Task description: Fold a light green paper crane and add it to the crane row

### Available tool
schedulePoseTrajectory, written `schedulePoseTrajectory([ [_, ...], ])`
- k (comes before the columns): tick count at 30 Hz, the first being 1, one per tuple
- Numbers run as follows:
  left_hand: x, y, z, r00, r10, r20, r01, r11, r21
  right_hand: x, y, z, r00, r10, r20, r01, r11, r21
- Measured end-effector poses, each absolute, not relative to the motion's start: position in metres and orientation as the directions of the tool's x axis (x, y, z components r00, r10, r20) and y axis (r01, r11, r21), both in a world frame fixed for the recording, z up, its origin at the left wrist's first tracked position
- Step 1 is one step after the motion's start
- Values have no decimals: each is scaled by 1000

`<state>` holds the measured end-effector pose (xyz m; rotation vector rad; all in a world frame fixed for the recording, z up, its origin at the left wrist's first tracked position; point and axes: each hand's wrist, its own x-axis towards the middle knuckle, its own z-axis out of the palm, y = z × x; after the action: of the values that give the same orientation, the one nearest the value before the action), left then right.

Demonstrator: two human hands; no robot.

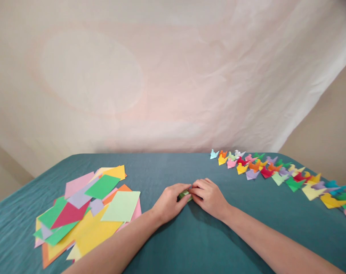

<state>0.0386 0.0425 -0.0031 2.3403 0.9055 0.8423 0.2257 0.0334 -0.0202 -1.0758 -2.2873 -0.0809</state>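
A small folded piece of light green paper (185, 193) is held between both hands, just above or on the teal tabletop. My left hand (170, 201) is closed on its left side, with thumb and fingers pinching it. From the right, my right hand (209, 196) grips the same paper, its fingertips meeting those of the left hand. Most of the paper is hidden behind the fingers, so its folded shape cannot be made out.
Loose coloured paper sheets (95, 228) lie in an overlapping pile at the left. Several folded paper birds (251, 174) stand in slanting rows along the right side of the teal table (161, 167). A pale cloth (173, 76) hangs behind the table.
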Motion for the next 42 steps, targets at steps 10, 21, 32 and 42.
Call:
schedulePoseTrajectory([
  [10, 39, 44, -5, 542, 733, 410, 425, -661, 619, 223, 33, -20, -507, 634, 584, 734, 673, -93],
  [21, 36, 46, -6, 595, 692, 409, 394, -695, 602, 224, 32, -18, -536, 584, 609, 746, 666, 18],
  [32, 37, 44, -1, 635, 658, 404, 400, -728, 558, 222, 29, -16, -570, 563, 598, 748, 657, 95],
  [42, 33, 47, -3, 696, 597, 399, 419, -789, 450, 222, 28, -14, -584, 549, 598, 752, 644, 143],
])
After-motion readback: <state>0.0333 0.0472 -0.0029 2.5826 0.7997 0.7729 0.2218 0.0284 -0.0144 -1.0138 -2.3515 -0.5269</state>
